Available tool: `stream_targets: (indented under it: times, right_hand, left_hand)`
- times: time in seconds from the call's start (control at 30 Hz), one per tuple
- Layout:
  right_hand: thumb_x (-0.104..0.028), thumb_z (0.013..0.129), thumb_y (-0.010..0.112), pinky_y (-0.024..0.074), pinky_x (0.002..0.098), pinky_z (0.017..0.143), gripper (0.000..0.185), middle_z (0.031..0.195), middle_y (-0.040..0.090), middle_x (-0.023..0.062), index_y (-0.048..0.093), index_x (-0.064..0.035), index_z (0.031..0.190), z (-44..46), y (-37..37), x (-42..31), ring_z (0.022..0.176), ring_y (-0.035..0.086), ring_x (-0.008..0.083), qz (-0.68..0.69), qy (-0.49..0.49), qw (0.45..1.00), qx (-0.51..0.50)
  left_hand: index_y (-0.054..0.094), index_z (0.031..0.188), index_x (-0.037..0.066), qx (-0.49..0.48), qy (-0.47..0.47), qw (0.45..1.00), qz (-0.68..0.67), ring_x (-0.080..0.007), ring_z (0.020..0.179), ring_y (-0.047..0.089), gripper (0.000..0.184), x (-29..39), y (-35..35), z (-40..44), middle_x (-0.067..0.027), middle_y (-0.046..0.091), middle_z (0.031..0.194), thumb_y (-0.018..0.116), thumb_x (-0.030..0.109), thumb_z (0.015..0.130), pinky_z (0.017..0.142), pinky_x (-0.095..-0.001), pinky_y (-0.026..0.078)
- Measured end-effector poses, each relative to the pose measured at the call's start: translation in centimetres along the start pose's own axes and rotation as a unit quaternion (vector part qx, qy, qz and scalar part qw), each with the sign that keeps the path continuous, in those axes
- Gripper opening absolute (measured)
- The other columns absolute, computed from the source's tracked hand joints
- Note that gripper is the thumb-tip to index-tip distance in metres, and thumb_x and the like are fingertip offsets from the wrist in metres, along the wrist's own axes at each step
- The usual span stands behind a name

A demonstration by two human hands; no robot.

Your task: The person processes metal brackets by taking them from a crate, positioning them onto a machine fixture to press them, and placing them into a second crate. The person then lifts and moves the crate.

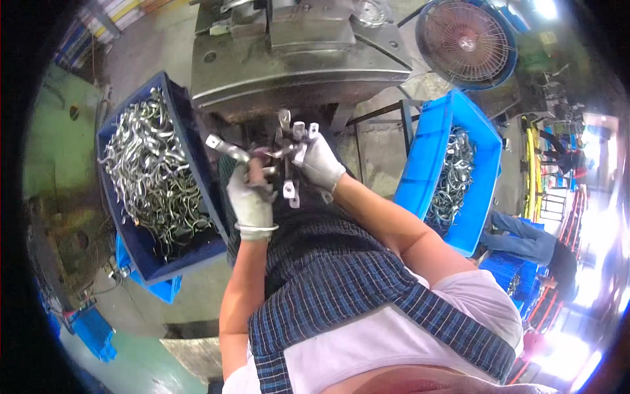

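My left hand (251, 202), in a white work glove, is closed around a bent metal piece (226, 148) whose flat, holed end points up and left. Opposite it, my right hand (320, 163), also gloved, grips several similar metal pieces (299, 130) with flat ends sticking up past the fingers. More flat ends (289, 190) hang between the two hands, over my lap; which hand bears these is unclear. The fingertips and the middles of the pieces are partly blurred and overlapped.
A dark blue bin (211, 213) heaped with shiny curved metal pieces (147, 157) stands left. A bright blue bin (410, 177) with more pieces is at right. Ahead sits a heavy metal machine bed (295, 75). A fan (466, 44) stands upper right; another person (525, 240) is beyond the right bin.
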State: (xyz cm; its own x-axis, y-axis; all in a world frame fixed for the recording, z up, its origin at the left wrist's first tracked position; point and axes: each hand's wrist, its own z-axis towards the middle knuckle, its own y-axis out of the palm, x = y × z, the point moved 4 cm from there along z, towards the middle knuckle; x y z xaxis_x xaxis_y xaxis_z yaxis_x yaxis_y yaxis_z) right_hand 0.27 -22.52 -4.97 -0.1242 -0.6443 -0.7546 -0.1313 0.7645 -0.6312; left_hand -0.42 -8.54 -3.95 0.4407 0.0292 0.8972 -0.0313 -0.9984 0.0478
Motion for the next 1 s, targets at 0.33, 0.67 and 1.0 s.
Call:
stream_targets:
  times: [0.33, 0.67, 1.0]
  right_hand:
    - [0.001, 0.071, 0.051, 0.0469, 0.0212, 0.05, 0.024, 0.083, 0.059, 0.0047, 0.053, -0.0027, 0.095, 3.8, -11.4, 2.9, 0.058, 0.057, 0.0096, 0.254, -0.101, 0.91, 0.312]
    - [0.008, 0.073, 0.043, 0.0433, 0.0185, 0.06, 0.03, 0.075, 0.057, 0.0, 0.055, -0.0072, 0.095, 5.4, -13.1, 3.0, 0.071, 0.054, 0.0067, 0.271, -0.111, 0.905, 0.31]
    - [0.007, 0.067, 0.051, 0.0461, 0.0239, 0.061, 0.031, 0.079, 0.059, 0.006, 0.055, -0.0029, 0.097, 2.6, -14.3, 2.0, 0.072, 0.058, 0.0131, 0.145, -0.138, 0.902, 0.382]
  left_hand:
    - [0.056, 0.083, 0.001, 0.041, -0.035, 0.998, -0.015, -0.0114, 0.049, 0.05, 0.029, -5.1, -7.2, 2.7, -0.0034, 0.052, 0.061, 0.043, 0.027, 0.087, 0.041, -0.0238, 0.039]
    - [0.049, 0.084, 0.004, 0.055, -0.055, 0.997, -0.001, -0.0141, 0.047, 0.047, 0.022, -6.4, -9.8, 2.1, -0.0028, 0.047, 0.061, 0.044, 0.025, 0.087, 0.042, -0.0247, 0.039]
    - [0.049, 0.101, 0.004, -0.08, -0.142, 0.947, -0.277, -0.0185, 0.07, 0.057, 0.022, -5.6, -8.3, 2.4, -0.0117, 0.058, 0.083, 0.05, 0.017, 0.083, 0.059, -0.0272, 0.05]
